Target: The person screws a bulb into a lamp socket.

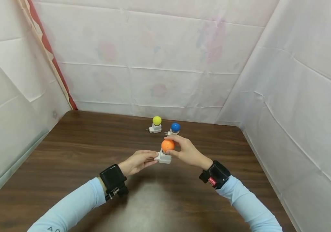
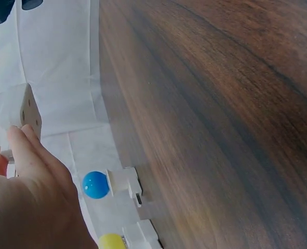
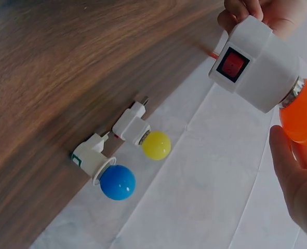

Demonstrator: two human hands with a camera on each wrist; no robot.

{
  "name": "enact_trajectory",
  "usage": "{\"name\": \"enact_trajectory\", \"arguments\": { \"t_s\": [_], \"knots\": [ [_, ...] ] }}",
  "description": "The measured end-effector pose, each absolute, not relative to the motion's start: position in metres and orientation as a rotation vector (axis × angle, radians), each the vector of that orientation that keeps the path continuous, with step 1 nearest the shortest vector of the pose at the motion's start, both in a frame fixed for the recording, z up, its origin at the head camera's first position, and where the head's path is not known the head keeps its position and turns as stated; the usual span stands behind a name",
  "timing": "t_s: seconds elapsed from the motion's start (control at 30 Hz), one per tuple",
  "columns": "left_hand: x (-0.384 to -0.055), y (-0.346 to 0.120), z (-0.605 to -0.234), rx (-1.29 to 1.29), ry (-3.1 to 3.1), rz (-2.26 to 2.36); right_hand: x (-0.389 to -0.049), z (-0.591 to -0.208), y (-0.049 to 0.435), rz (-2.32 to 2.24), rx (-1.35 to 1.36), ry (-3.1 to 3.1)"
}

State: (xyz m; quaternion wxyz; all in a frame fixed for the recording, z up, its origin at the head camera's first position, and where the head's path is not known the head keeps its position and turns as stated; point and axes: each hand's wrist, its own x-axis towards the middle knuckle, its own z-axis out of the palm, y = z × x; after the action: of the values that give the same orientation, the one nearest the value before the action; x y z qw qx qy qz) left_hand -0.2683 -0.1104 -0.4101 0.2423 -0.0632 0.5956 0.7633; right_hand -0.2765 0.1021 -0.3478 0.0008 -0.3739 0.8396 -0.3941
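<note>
My left hand (image 1: 138, 161) pinches the plug end of a white plug-in lamp socket (image 1: 164, 158). An orange light bulb (image 1: 168, 146) sits upright in this socket, and my right hand (image 1: 189, 151) holds the bulb between thumb and fingers. In the right wrist view a red rocker switch (image 3: 232, 64) shows on the socket's side, and the bulb's metal screw base (image 3: 293, 93) is partly exposed. Small holes show in the socket's face in the left wrist view, where the orange bulb is out of sight. Both hands are raised over the table.
Toward the back of the brown wooden table (image 1: 95, 141) stand two more white sockets, one with a yellow bulb (image 1: 157, 120), the other with a blue bulb (image 1: 175, 127). White sheeting (image 1: 159, 83) hangs behind the table and along both sides.
</note>
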Motion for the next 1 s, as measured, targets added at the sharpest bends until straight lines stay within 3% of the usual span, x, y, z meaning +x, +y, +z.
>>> {"name": "enact_trajectory", "arguments": {
  "t_s": [0.53, 1.0],
  "knots": [
    [-0.268, -0.117, -0.412, -0.159, 1.637, 2.073, -0.292, -0.348, 0.107, -1.561, -1.131, 2.104],
    [-0.269, -0.120, -0.412, -0.181, 1.591, 2.094, -0.293, -0.351, 0.101, -1.509, -1.090, 2.231]
  ]
}}
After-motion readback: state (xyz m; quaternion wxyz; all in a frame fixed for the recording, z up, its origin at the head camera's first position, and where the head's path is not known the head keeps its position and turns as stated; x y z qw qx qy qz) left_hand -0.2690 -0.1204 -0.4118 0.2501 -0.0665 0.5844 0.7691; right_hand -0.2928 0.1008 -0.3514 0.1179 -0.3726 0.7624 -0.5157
